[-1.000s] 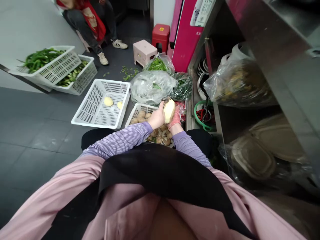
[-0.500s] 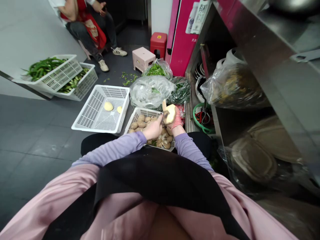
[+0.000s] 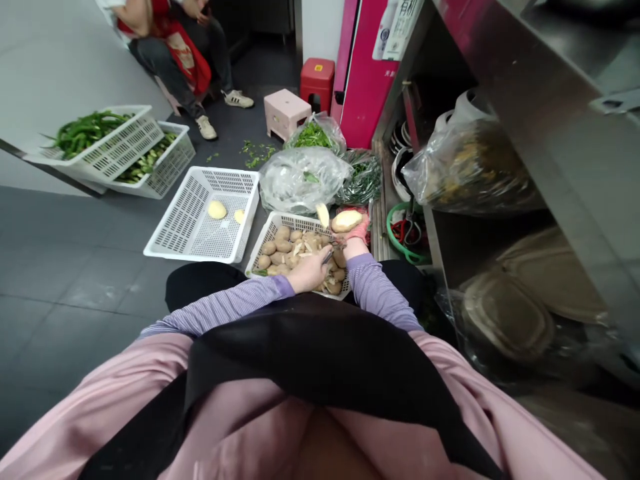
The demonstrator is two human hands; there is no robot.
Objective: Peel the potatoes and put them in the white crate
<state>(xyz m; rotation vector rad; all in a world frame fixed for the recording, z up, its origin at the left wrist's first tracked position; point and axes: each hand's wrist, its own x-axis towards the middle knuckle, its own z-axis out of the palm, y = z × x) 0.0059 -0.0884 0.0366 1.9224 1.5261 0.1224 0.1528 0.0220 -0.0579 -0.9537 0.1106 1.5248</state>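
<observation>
Head view: compared with half a second ago, I have the left hand (image 3: 306, 270) lower, farther from the potato (image 3: 346, 221), and a peel strip (image 3: 323, 215) now sits apart, just left of it. Left-hand fingers wrap a blurred tool (image 3: 327, 256), probably a peeler; the gloved right hand (image 3: 359, 230) grips that one partly peeled potato over the potato basket (image 3: 290, 221)'s far right corner. I count two peeled potatoes (image 3: 217, 210) in the white basket (image 3: 190, 257), left of the left hand. Floor tiles (image 3: 75, 267) spread farther left; right of the right hand runs a metal rail (image 3: 381, 230).
</observation>
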